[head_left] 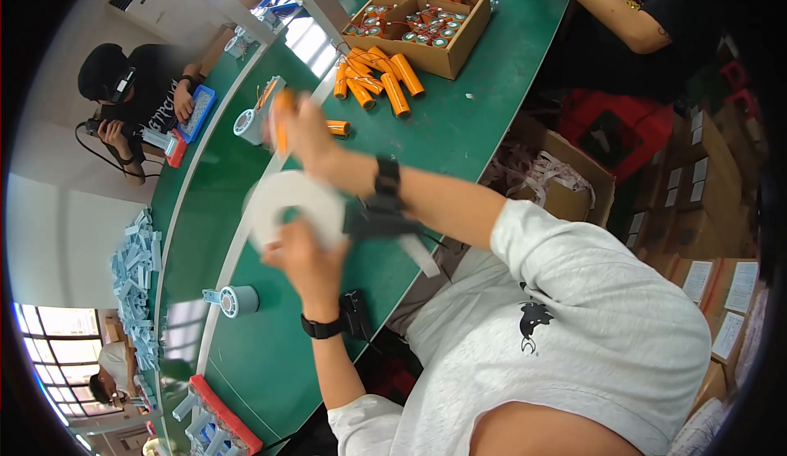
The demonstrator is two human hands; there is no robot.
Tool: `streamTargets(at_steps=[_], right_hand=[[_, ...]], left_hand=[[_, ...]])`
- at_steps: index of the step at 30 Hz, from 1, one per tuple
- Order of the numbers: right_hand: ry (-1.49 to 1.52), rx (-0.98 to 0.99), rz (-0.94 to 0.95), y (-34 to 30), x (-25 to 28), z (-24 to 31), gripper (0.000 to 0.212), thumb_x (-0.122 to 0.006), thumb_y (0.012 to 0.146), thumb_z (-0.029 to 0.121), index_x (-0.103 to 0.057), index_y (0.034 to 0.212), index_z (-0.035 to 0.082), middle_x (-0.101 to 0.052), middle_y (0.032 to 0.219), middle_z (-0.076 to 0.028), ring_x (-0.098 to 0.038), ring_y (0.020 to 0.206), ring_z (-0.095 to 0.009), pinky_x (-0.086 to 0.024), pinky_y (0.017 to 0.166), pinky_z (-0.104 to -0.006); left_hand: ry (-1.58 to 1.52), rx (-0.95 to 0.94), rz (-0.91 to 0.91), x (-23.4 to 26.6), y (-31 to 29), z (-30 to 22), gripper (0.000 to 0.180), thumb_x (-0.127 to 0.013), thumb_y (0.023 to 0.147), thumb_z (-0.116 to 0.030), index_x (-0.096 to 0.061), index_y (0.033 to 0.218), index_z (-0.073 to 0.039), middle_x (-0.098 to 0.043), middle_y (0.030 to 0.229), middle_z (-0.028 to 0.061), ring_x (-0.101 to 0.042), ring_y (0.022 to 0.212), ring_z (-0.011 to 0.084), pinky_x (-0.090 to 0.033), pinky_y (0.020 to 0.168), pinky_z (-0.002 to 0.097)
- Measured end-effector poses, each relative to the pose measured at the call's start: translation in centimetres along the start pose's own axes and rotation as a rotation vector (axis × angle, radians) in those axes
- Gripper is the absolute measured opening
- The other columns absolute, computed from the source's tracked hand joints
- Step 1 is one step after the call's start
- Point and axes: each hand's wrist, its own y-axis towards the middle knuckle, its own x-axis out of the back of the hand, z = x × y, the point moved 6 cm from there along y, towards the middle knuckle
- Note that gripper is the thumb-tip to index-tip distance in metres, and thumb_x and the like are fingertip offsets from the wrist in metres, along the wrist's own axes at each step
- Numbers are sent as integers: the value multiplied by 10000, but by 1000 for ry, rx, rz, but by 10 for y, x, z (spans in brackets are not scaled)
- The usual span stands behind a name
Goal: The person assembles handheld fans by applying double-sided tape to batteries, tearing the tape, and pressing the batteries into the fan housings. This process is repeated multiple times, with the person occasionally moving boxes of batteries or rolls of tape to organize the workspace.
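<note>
Above the green tabletop (pixel 459 132), a white roll (pixel 318 202) shaped like a ring is gripped by the left hand (pixel 307 263), with its fingers bent at the hole. Close beside it, an orange tube (pixel 282 124) is pinched by the right hand (pixel 313 136). Both hands are blurred, so it cannot be told just how each finger is placed. On the right wrist a black band (pixel 387 176) is worn, and on the left wrist a black strap (pixel 321 327). Near the right hand, a loose tube (pixel 338 128) is seen lying on its side. Past that, a pile of orange tubes (pixel 373 75) is spread out by a brown box (pixel 466 42), which is packed with more of them. Nearer the left arm, a pale blue part (pixel 239 301) with a round body is set on the tabletop. Farther along, light blue pieces are kept in a tray with a red edge (pixel 225 413), and a big heap of blue pieces (pixel 134 276) is piled up. Across the way, a blue tray (pixel 197 116) is touched by a person in a black cap (pixel 102 71).
</note>
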Motion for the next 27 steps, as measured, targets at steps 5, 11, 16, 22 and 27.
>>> streamTargets(at_steps=[5,11,16,22,27], right_hand=[[358,217,88,51,-7,107,194,-470,885,135,-442,974,-35,-585,801,-139,-622,710,-219,-531,657,-311],[50,51,805,-24,19,129,364,-438,920,151,-318,1206,-39,-515,1107,-293,-566,1014,-329,-459,898,-387],[-132,29,949,-37,44,108,385,-523,863,91,-403,1211,-22,-539,1123,-211,-585,959,-269,-469,849,-315],[-195,167,983,-54,33,106,309,-619,767,7,-545,1066,-15,-579,1006,-96,-569,922,-179,-472,793,-272],[-256,93,985,-79,6,95,276,-662,712,-3,-571,972,-7,-564,934,-56,-567,897,-140,-497,767,-270]], left_hand=[[-57,-179,180,-23,-13,13,430,-651,743,-187,-515,1070,57,-507,1111,181,-471,1020,318,-235,943,444],[-60,-219,178,32,30,61,657,-434,655,122,-428,1270,-110,-425,1284,157,-407,1167,355,-267,1011,444],[201,7,444,71,5,179,654,-469,582,104,-490,1207,-87,-449,1259,176,-462,1120,327,-396,891,359],[-125,114,740,60,11,128,508,-559,658,-20,-540,1160,-94,-552,924,120,-532,678,260,-458,698,373],[59,554,926,16,14,102,375,-574,738,-124,-538,1100,-32,-548,831,108,-538,633,177,-454,595,313]])
